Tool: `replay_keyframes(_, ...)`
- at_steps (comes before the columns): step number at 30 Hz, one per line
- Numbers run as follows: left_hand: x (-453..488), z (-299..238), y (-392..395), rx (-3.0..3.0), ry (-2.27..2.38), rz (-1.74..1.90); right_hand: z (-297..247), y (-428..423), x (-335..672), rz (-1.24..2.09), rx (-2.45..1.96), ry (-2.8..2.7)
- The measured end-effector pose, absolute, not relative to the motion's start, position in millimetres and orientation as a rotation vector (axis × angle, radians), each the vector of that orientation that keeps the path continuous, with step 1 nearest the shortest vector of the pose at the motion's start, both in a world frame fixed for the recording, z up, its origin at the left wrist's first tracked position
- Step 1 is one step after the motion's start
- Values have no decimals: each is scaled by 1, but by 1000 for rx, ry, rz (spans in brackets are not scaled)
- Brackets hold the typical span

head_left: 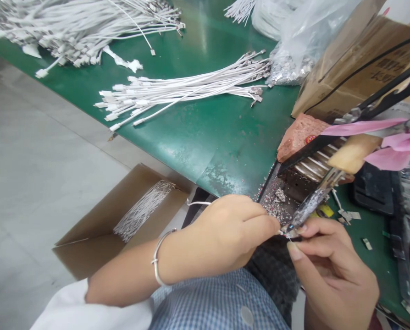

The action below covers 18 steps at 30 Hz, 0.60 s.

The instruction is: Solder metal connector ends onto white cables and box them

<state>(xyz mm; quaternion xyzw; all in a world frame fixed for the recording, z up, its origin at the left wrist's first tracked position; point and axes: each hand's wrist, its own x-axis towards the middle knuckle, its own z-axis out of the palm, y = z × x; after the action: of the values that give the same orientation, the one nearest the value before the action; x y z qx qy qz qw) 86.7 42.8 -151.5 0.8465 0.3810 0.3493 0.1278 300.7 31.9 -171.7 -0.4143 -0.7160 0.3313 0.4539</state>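
My left hand (pixel 225 231) is closed in a pinch on a white cable (pixel 200 202), whose loose end sticks out behind the hand. Its fingertips are close to the tip of a fixed soldering iron (pixel 310 206) with a worn, wrapped shaft. Across from it, under the iron's tip, my right hand (pixel 339 270) pinches something small and thin, too small to name. The two hands' fingertips almost meet there. Bits of solder and grime (pixel 279 201) lie in the dark tray beneath the iron.
On the green table (pixel 225 137) lie a bundle of white cables (pixel 191 89) and a larger pile (pixel 88 27). A plastic bag of metal connectors (pixel 289 66), a cardboard box (pixel 359 73) and a brick piece (pixel 299 135) stand right. An open carton (pixel 88 229) with cables sits below left.
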Motion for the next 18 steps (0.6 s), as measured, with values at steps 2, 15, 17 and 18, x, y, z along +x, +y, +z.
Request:
replay_keyframes(2,86,-151,43,2465,1108,998,-172,31,300,822,-1033,-1746)
replay_keyframes(15,86,-148,35,2435,1153,903,-174,26,308,783,-992,-1878)
replay_keyframes(17,86,-148,32,2432,1130,868,-173,22,307,768,-1004,-1876)
replay_keyframes(18,86,-149,31,2430,1125,861,-173,20,306,759,-1017,-1869)
